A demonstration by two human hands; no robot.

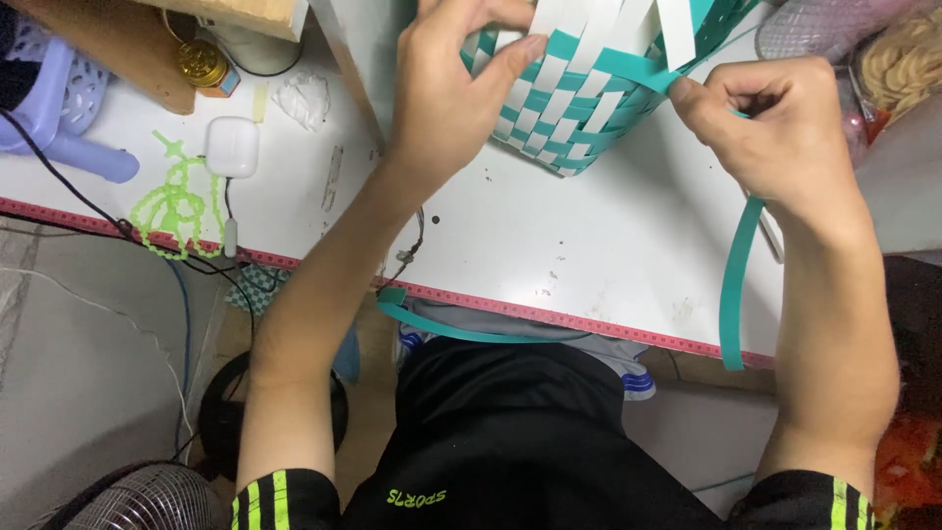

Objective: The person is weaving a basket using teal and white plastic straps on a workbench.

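Observation:
A half-woven basket (564, 103) of teal and white plastic strips rests on the white table (608, 245) at the top middle. My left hand (456, 83) grips its near left side, thumb pressed on the weave. My right hand (770, 123) pinches a teal strip (736, 285) at the basket's right side; the strip's loose end hangs down past the table's front edge. White upright strips (589, 25) rise from the basket's rim.
A white earbud case (233, 145), a green bead ornament (175, 201), a gold-lidded jar (201, 62) and a lilac plastic item (59, 108) lie at the left. Another teal strip (461, 332) hangs by my lap. A fan (147, 496) stands on the floor.

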